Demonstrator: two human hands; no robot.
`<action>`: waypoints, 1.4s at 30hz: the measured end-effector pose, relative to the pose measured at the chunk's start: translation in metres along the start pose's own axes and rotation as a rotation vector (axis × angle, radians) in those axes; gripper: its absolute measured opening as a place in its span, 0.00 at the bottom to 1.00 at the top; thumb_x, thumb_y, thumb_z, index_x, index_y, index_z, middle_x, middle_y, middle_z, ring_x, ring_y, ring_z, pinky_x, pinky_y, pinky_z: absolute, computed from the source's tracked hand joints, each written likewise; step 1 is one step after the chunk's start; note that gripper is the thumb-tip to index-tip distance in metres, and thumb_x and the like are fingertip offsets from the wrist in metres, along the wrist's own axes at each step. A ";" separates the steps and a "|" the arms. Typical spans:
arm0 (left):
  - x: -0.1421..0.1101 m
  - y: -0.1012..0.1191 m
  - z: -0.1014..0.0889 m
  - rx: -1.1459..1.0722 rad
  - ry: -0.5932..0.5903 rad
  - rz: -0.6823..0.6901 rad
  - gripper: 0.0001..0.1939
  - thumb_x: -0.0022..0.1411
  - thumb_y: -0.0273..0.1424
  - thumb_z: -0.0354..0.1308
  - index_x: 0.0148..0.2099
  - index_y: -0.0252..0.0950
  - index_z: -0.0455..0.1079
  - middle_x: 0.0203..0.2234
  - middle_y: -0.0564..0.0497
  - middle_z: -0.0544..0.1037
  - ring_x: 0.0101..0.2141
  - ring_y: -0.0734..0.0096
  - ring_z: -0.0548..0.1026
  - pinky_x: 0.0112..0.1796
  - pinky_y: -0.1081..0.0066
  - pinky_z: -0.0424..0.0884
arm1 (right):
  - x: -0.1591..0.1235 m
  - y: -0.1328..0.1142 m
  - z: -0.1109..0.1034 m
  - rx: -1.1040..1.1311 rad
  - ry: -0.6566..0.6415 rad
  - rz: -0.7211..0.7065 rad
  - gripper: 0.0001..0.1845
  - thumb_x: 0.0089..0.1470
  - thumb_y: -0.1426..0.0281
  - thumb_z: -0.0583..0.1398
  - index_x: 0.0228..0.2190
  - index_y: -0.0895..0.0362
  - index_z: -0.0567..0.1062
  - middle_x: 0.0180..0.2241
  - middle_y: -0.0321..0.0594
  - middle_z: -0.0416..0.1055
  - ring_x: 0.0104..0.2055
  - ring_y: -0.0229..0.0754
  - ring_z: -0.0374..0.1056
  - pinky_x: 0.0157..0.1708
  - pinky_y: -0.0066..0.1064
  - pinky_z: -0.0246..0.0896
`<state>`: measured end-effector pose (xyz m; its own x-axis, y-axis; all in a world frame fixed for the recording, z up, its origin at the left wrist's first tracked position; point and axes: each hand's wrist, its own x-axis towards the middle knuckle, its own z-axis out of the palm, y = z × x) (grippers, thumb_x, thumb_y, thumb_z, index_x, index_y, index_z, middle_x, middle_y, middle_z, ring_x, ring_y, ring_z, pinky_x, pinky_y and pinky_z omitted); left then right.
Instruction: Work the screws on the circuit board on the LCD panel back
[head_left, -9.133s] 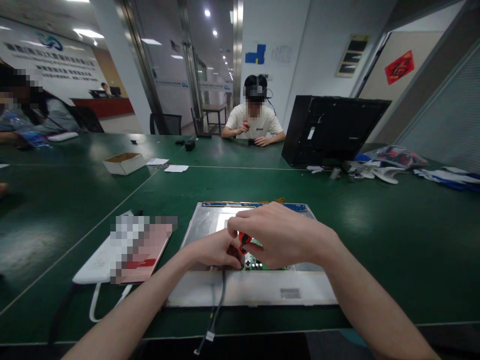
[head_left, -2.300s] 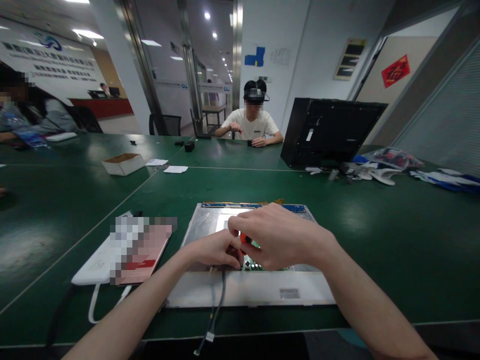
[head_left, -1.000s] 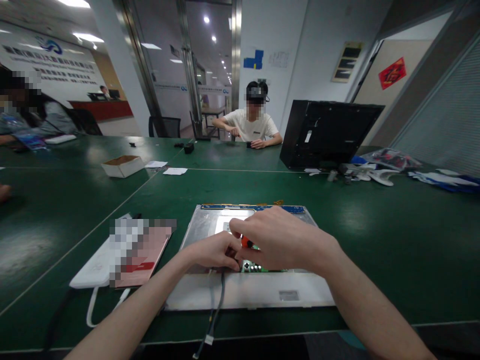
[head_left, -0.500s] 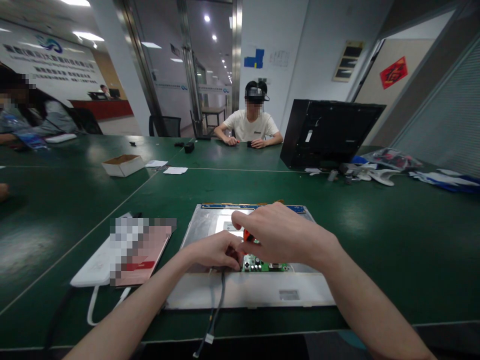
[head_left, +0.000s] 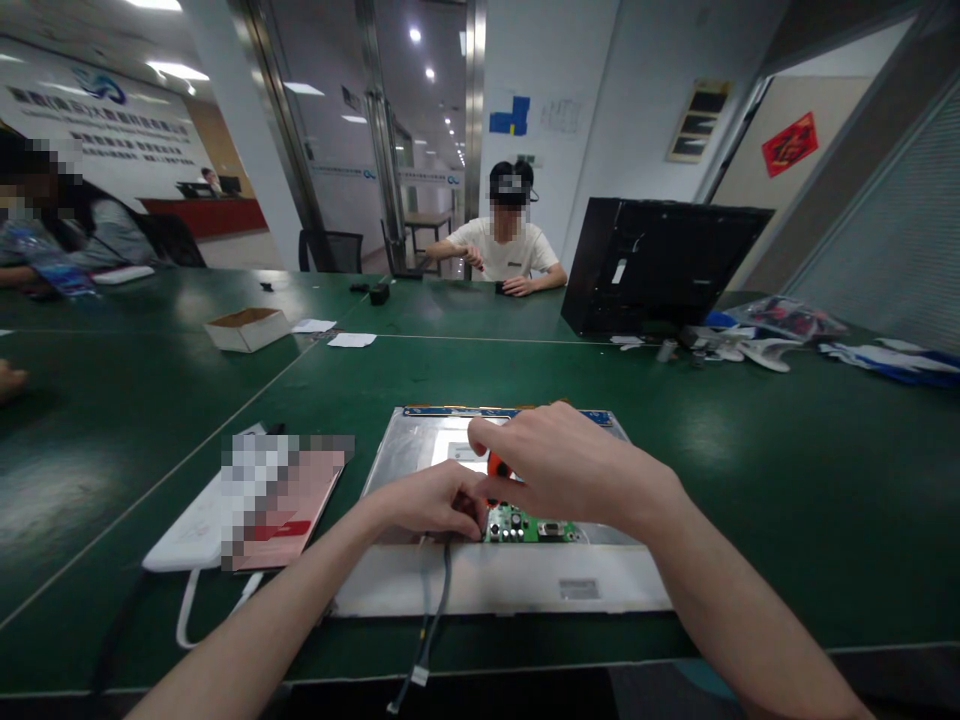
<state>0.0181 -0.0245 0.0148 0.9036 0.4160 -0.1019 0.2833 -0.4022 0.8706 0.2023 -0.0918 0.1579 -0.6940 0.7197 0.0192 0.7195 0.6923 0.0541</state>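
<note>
In front of me a metal-backed display panel (head_left: 517, 582) lies flat on the table, with a green circuit board (head_left: 531, 528) near its front. My right hand (head_left: 562, 465) is curled over the board around the red-orange and black handle of a screwdriver (head_left: 496, 465); its shaft is hidden. Close beside it, my left hand (head_left: 439, 500) pinches at the board's left part, and whatever its fingertips hold is covered. A dark cable (head_left: 442, 590) runs from under my left hand over the panel's front edge, ending in a small connector.
A white power bank (head_left: 184, 535) and a pink phone-sized item (head_left: 300, 505) lie at left. Farther back are an open carton (head_left: 247, 330), paper slips (head_left: 351, 340), a large black monitor (head_left: 660, 265) and gloves (head_left: 900, 360). A co-worker (head_left: 510, 245) sits opposite; another person sits left.
My right hand has shifted and turned very slightly, with more of the handle showing. My left hand stays put. The co-worker opposite has raised one hand off the table.
</note>
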 end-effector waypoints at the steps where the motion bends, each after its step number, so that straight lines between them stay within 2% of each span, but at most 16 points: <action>1: 0.000 0.000 0.000 -0.004 -0.005 -0.007 0.02 0.53 0.25 0.63 0.32 0.33 0.75 0.21 0.55 0.73 0.23 0.76 0.69 0.25 0.78 0.64 | -0.001 0.000 -0.001 0.008 -0.014 -0.004 0.09 0.58 0.64 0.55 0.39 0.55 0.68 0.31 0.39 0.75 0.29 0.42 0.69 0.22 0.30 0.43; 5: 0.000 0.002 0.000 -0.017 -0.012 -0.051 0.03 0.52 0.25 0.63 0.33 0.33 0.76 0.21 0.55 0.73 0.22 0.77 0.68 0.24 0.78 0.63 | -0.003 0.001 -0.002 0.050 -0.050 -0.057 0.09 0.54 0.67 0.58 0.38 0.56 0.68 0.37 0.41 0.75 0.33 0.42 0.70 0.24 0.30 0.49; 8: 0.000 0.004 -0.001 -0.005 0.009 -0.062 0.04 0.52 0.25 0.63 0.33 0.33 0.76 0.20 0.55 0.73 0.22 0.77 0.68 0.24 0.78 0.63 | -0.003 0.001 -0.001 0.071 -0.047 -0.105 0.08 0.53 0.68 0.58 0.37 0.56 0.67 0.36 0.41 0.74 0.33 0.42 0.69 0.25 0.29 0.51; 16: 0.000 0.002 0.000 -0.017 0.015 0.003 0.01 0.52 0.26 0.63 0.31 0.34 0.75 0.21 0.55 0.73 0.23 0.76 0.69 0.25 0.78 0.64 | 0.000 -0.001 -0.003 0.013 -0.038 -0.024 0.09 0.58 0.64 0.56 0.38 0.55 0.69 0.30 0.39 0.74 0.29 0.41 0.69 0.23 0.29 0.45; 24: -0.001 -0.003 0.001 -0.012 0.033 -0.048 0.05 0.52 0.27 0.65 0.33 0.32 0.75 0.22 0.54 0.74 0.24 0.75 0.69 0.25 0.78 0.64 | -0.004 -0.001 -0.004 0.082 -0.065 -0.091 0.09 0.55 0.68 0.57 0.38 0.56 0.68 0.36 0.42 0.74 0.33 0.42 0.69 0.26 0.29 0.51; 32: 0.000 -0.005 0.000 0.028 0.037 -0.004 0.04 0.52 0.28 0.64 0.32 0.34 0.76 0.23 0.54 0.75 0.26 0.73 0.70 0.26 0.77 0.63 | -0.001 -0.003 -0.003 0.054 -0.042 -0.063 0.08 0.58 0.65 0.56 0.37 0.55 0.71 0.31 0.40 0.75 0.31 0.41 0.69 0.23 0.29 0.45; 38: -0.002 -0.007 0.001 0.047 0.037 -0.090 0.07 0.52 0.31 0.65 0.34 0.32 0.75 0.24 0.53 0.75 0.26 0.71 0.71 0.28 0.75 0.64 | -0.004 -0.001 -0.002 0.099 -0.021 -0.121 0.08 0.54 0.68 0.57 0.38 0.56 0.69 0.35 0.40 0.74 0.31 0.40 0.67 0.25 0.29 0.48; 42: -0.001 -0.005 0.001 0.035 0.022 -0.082 0.06 0.52 0.28 0.64 0.35 0.33 0.76 0.23 0.53 0.75 0.25 0.72 0.70 0.26 0.75 0.64 | -0.002 0.000 -0.002 0.107 -0.022 -0.123 0.08 0.55 0.68 0.57 0.38 0.56 0.68 0.34 0.40 0.74 0.30 0.39 0.66 0.24 0.28 0.47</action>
<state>0.0158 -0.0234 0.0101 0.8698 0.4664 -0.1611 0.3675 -0.3945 0.8422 0.2035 -0.0939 0.1594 -0.7770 0.6295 -0.0028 0.6288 0.7758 -0.0524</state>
